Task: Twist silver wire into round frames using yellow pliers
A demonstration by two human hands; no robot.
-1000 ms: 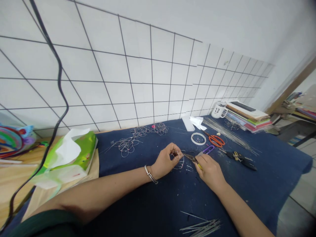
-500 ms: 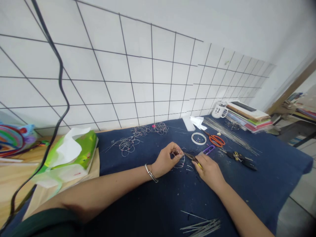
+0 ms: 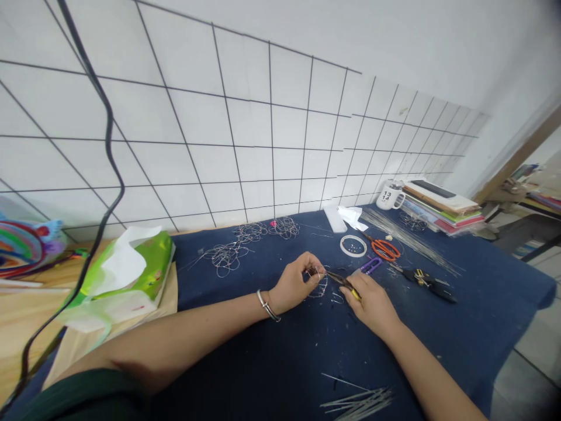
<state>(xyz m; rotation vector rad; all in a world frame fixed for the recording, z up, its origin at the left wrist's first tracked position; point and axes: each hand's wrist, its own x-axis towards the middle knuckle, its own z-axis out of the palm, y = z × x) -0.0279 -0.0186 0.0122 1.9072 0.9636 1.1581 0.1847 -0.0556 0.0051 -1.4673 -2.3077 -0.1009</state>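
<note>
Thumb and fingers of my left hand (image 3: 299,282) pinch a small looped wire piece (image 3: 323,287) with tiny beads on it. My right hand (image 3: 372,303) is wrapped round yellow-handled pliers (image 3: 349,286), whose tips touch or nearly touch the wire at my left fingertips. A small bent wire (image 3: 337,298) lies on the dark blue cloth (image 3: 272,368) just below the plier jaws. Beyond my hands are a white ring-shaped dish (image 3: 353,246) with small beads, and a purple tool (image 3: 371,265).
Wire coils (image 3: 225,257) lie at the back left, orange-handled scissors (image 3: 385,249) and black cutters (image 3: 429,285) to the right. Straight wires (image 3: 362,403) are near the front. A green tissue pack (image 3: 153,269), a mug (image 3: 389,196) and a book stack (image 3: 456,219) stand around.
The pliers and my right hand have shifted very slightly. The wire piece in my left fingers has turned a little; my left hand stays in place.
</note>
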